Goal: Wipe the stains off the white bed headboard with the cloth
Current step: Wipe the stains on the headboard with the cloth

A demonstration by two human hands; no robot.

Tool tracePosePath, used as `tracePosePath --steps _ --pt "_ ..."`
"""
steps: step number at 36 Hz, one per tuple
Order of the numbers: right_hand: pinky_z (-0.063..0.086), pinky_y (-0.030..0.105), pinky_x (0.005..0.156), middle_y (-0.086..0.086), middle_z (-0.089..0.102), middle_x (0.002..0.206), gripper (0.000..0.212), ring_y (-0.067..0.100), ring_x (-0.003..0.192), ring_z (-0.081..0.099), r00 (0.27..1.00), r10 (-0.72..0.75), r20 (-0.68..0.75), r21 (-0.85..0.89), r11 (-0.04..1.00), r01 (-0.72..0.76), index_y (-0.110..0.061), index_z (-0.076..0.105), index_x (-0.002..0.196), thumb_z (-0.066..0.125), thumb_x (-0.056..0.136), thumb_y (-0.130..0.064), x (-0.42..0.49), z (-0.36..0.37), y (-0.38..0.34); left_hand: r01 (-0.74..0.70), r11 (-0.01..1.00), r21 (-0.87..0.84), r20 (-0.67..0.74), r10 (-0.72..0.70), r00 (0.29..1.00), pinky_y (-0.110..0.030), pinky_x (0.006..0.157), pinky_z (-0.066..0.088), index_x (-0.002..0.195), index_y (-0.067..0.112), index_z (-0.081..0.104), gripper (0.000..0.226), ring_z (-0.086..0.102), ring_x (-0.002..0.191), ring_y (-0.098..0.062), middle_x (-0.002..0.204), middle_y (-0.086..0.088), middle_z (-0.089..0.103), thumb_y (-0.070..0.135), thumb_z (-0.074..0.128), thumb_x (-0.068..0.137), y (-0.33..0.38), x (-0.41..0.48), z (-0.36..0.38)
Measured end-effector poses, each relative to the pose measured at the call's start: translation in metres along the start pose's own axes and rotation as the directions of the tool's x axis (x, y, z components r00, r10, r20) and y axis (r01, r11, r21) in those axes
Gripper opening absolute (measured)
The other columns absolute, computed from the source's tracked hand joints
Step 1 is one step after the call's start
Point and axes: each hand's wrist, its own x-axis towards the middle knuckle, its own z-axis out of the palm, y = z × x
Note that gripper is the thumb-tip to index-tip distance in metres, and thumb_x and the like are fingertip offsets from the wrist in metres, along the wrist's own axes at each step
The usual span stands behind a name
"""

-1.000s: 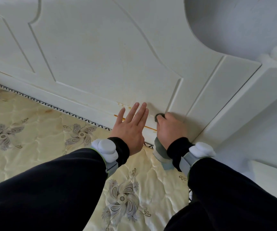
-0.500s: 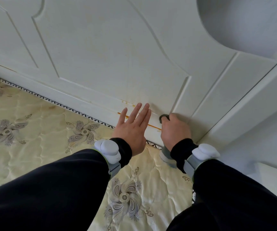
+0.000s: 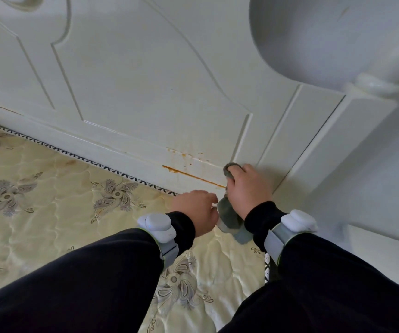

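The white headboard (image 3: 145, 92) fills the upper view. An orange streak stain (image 3: 189, 174) runs along its lower rail, with small orange spots (image 3: 184, 155) just above it. My right hand (image 3: 247, 188) grips a grey cloth (image 3: 229, 212), holding the bunched top of it against the headboard at the streak's right end. The cloth's tail hangs below the hand to the mattress. My left hand (image 3: 196, 209) is low beside the cloth, fingers curled toward the hanging tail; whether it holds the cloth I cannot tell.
A cream quilted mattress (image 3: 49, 200) with grey flower patterns lies below the headboard. The headboard's square corner post (image 3: 338, 145) with a rounded knob (image 3: 374, 85) stands at right. Beyond it is a white wall and a white ledge (image 3: 386, 248).
My left hand has come off the headboard, dropped and curled beside the cloth's tail. The orange streak it covered now shows. My right hand stays at the streak's right end.
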Motion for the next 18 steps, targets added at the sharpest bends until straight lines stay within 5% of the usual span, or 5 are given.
tracePosePath --steps 9,14,18 --pt "0.039 0.028 0.067 -0.002 0.042 0.098 0.035 0.022 0.076 0.052 0.986 -0.128 0.11 0.067 0.99 0.121 -0.024 0.052 0.135 0.043 0.101 -0.027 -0.028 -0.019 -0.016 0.017 0.963 -0.27 -0.286 -0.097 0.953 -0.032 0.077 0.049 0.133 0.033 0.054 0.038 0.061 0.096 -0.017 0.121 0.008 0.055 0.031 0.052 0.095 0.005 -0.011 -0.022" --pt "0.033 0.024 0.066 -0.001 0.042 0.096 0.039 0.019 0.075 0.049 0.957 -0.217 0.192 0.115 0.974 0.197 -0.018 0.046 0.128 0.053 0.091 -0.01 -0.034 -0.026 -0.032 -0.084 0.99 0.114 -0.29 0.114 0.95 -0.039 0.111 0.028 0.15 0.032 0.039 0.059 0.035 0.139 -0.019 0.148 0.011 0.045 0.03 0.053 0.092 0.003 -0.015 -0.044" --pt "0.023 0.019 0.05 -0.008 0.043 0.078 0.024 0.008 0.061 0.043 0.976 -0.161 0.146 0.165 0.977 0.137 -0.017 0.035 0.098 0.053 0.088 -0.004 -0.034 -0.03 -0.04 -0.085 0.982 0.169 -0.166 0.113 0.98 -0.037 0.099 0.035 0.118 0.032 0.054 0.03 0.051 0.116 -0.021 0.116 0.008 0.061 0.027 0.05 0.089 0.005 -0.014 -0.06"
